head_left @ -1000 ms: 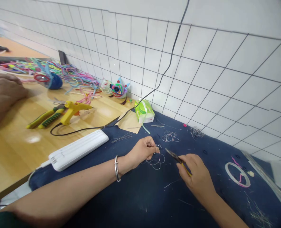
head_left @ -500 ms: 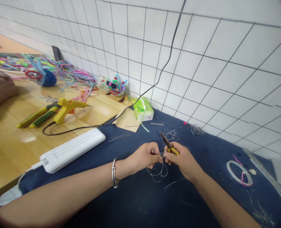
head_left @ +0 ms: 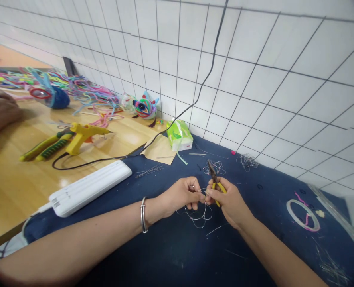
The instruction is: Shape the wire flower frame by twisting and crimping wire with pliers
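My left hand (head_left: 186, 194) pinches a thin wire shape (head_left: 198, 218) made of several loops, which hangs below its fingers just above the dark blue cloth (head_left: 153, 255). Close beside it, my right hand (head_left: 224, 197) is wrapped round yellow-handled pliers (head_left: 213, 172), their dark jaws pointing up and away. The thumb and forefinger of the right hand also meet at the wire's upper edge. Behind the pliers' tip lies another looped wire piece (head_left: 218, 167). A short straight wire (head_left: 217, 229) rests on the cloth below the right hand.
A white power strip (head_left: 89, 189) stands left of my forearm. Beyond it are a yellow glue gun (head_left: 82, 137), green-yellow pliers (head_left: 49, 147) and another person's hand (head_left: 0, 113). A tissue pack (head_left: 179, 135) sits by the wall. A ring-shaped spool (head_left: 303, 215) and wire scraps (head_left: 332, 267) lie right.
The pliers have turned in my right hand, their jaws now more upright and handles more spread. More of the wire loops shows beneath my left hand.
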Action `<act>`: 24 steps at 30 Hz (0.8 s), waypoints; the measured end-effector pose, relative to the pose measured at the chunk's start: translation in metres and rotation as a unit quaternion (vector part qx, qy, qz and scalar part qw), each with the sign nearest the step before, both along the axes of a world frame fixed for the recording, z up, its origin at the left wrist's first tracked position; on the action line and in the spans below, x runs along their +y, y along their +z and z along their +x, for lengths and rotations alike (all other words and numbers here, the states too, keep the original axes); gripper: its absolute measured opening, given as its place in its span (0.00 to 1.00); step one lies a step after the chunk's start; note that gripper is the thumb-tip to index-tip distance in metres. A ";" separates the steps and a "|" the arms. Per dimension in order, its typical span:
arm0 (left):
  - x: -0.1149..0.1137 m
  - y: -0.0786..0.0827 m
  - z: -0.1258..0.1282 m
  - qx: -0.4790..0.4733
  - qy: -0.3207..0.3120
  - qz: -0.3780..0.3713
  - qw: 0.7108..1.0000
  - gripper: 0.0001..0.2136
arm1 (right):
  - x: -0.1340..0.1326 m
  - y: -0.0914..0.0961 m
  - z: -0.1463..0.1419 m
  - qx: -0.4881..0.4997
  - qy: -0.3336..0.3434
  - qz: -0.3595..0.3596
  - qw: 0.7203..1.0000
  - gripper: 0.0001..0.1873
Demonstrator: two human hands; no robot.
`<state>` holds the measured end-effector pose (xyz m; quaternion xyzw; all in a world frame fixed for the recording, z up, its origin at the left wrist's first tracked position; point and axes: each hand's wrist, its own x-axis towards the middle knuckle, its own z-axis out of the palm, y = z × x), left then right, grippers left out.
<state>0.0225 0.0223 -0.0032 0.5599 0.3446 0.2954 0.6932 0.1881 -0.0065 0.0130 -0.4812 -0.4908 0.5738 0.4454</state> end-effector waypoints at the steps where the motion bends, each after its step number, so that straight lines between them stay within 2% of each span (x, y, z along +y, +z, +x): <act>1: 0.000 0.001 0.000 -0.002 0.009 0.002 1.000 0.11 | 0.000 0.001 0.001 -0.018 -0.007 0.013 1.000 0.13; 4: 0.002 0.002 -0.001 -0.001 0.047 0.012 0.999 0.12 | -0.004 0.008 0.008 -0.165 -0.046 0.080 0.982 0.11; 5: 0.004 0.003 -0.002 0.000 0.060 0.014 0.998 0.11 | -0.007 0.011 0.012 -0.239 -0.055 0.112 0.963 0.11; 7: 0.006 0.003 -0.003 -0.003 0.081 0.014 0.997 0.10 | -0.015 0.014 0.021 -0.372 -0.059 0.188 0.907 0.13; 9: 0.009 0.002 -0.005 -0.008 0.095 0.012 0.995 0.10 | -0.025 0.014 0.028 -0.463 -0.019 0.297 0.835 0.16; 11: 0.011 0.001 -0.006 -0.015 0.105 0.012 0.994 0.09 | -0.034 0.012 0.031 -0.546 0.018 0.385 0.744 0.16; 14: 0.013 -0.001 -0.008 -0.026 0.113 0.016 0.993 0.09 | -0.042 0.009 0.031 -0.660 0.023 0.446 0.605 0.13; 17: 0.014 -0.003 -0.010 -0.029 0.120 0.019 0.992 0.09 | -0.044 0.008 0.029 -0.725 0.022 0.477 0.496 0.13; 20: 0.016 -0.006 -0.011 -0.015 0.124 0.013 0.992 0.09 | -0.043 0.009 0.029 -0.752 0.043 0.497 0.431 0.16; 22: 0.016 -0.008 -0.011 -0.004 0.123 0.007 0.992 0.09 | -0.042 0.009 0.030 -0.759 0.049 0.506 0.406 0.18; 24: 0.016 -0.010 -0.011 0.001 0.120 0.000 0.993 0.09 | -0.042 0.008 0.031 -0.764 0.047 0.510 0.393 0.20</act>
